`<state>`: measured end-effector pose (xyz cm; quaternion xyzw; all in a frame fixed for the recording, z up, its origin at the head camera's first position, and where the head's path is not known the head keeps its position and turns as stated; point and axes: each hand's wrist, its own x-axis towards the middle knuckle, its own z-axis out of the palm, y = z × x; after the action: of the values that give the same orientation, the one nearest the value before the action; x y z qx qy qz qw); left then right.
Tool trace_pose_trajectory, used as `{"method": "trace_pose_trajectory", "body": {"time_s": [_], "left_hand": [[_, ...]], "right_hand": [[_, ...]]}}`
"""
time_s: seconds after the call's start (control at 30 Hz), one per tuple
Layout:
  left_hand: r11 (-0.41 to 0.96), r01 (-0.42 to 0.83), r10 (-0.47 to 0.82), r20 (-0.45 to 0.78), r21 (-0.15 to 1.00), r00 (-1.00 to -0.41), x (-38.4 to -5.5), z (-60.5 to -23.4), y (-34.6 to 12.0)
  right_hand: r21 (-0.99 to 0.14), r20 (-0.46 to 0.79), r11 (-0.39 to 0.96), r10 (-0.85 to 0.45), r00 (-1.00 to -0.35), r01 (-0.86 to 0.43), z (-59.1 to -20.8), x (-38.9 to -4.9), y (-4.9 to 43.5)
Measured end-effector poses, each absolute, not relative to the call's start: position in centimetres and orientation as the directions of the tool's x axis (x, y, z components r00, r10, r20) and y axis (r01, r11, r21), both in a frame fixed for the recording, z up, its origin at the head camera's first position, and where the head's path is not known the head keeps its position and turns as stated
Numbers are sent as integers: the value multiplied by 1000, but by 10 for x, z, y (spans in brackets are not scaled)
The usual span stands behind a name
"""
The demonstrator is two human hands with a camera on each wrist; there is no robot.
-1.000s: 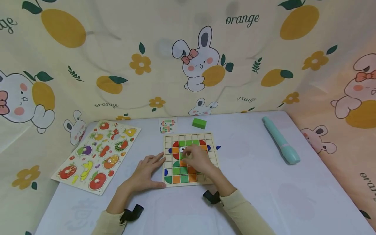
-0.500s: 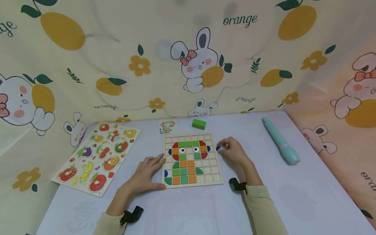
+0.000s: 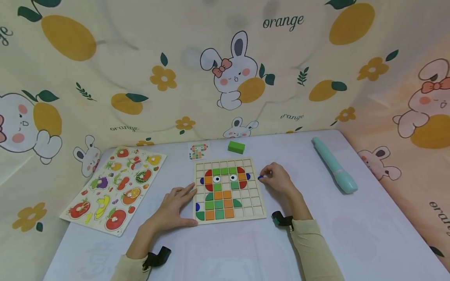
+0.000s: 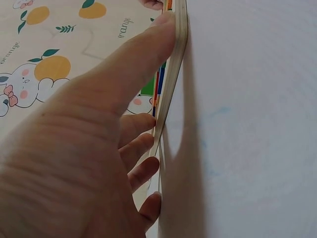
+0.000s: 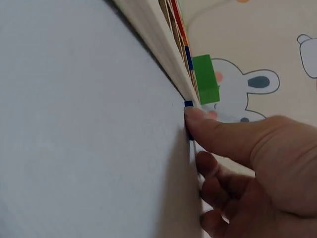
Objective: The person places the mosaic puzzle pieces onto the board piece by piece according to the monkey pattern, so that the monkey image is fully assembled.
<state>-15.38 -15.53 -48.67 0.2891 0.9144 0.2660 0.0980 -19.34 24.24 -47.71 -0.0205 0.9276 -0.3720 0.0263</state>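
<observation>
A wooden grid board point(image 3: 251, 201) lies mid-table, with red, orange, green and blue tiles and two eye tiles point(image 3: 216, 179) set in its squares, forming a figure. My left hand point(image 3: 174, 207) rests along the board's left edge, thumb at the near corner and fingers spread; the left wrist view shows its thumb point(image 4: 143, 54) against the rim. Just right of the board, my right hand point(image 3: 279, 180) pinches a small blue half-round tile point(image 3: 260, 177) between thumb and finger. In the right wrist view the thumb covers most of this blue tile point(image 5: 188, 104).
A small picture card point(image 3: 199, 151) and a green block point(image 3: 236, 147) lie behind the board. At left is a fruit puzzle board point(image 3: 113, 189). A teal wand-shaped object point(image 3: 334, 166) lies at the right. A printed cloth point(image 3: 147, 50) hangs behind the table.
My right hand has moved from over the board to its right side and taken hold of the blue half-round tile, which now looks tipped. The left hand has stayed at the board's edge.
</observation>
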Motion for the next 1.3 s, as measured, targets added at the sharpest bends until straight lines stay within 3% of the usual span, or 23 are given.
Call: {"method": "trace_pose_trajectory", "body": {"time_s": [0.23, 0.5, 0.67, 0.83, 1.0, 1.1, 1.3], "left_hand": [[698, 463, 570, -32, 546, -821, -153, -490, -156], [688, 479, 582, -21, 545, -813, -155, -490, -155], [682, 481, 586, -17, 551, -810, -155, -487, -155], [685, 474, 581, -23, 553, -813, -155, -485, -155], [688, 474, 581, -26, 549, -813, -155, -486, -156], [686, 482, 585, -19, 546, -811, -155, -487, -156], [680, 500, 594, -3, 536, -804, -156, -489, -157]], "right_hand": [[-695, -88, 719, -108, -990, -17, -471, -191, 238], [-689, -55, 724, -110, -992, -42, -459, -186, 228], [-798, -13, 599, -116, -993, -60, -448, -185, 201], [-904, 18, 412, -233, -972, -115, -452, -183, 160], [-962, -58, 271, -342, -938, -39, -456, -178, 111], [-958, -78, 284, -376, -923, -35, -457, -176, 86], [-872, -42, 469, -359, -933, -141, -460, -174, 56]]}}
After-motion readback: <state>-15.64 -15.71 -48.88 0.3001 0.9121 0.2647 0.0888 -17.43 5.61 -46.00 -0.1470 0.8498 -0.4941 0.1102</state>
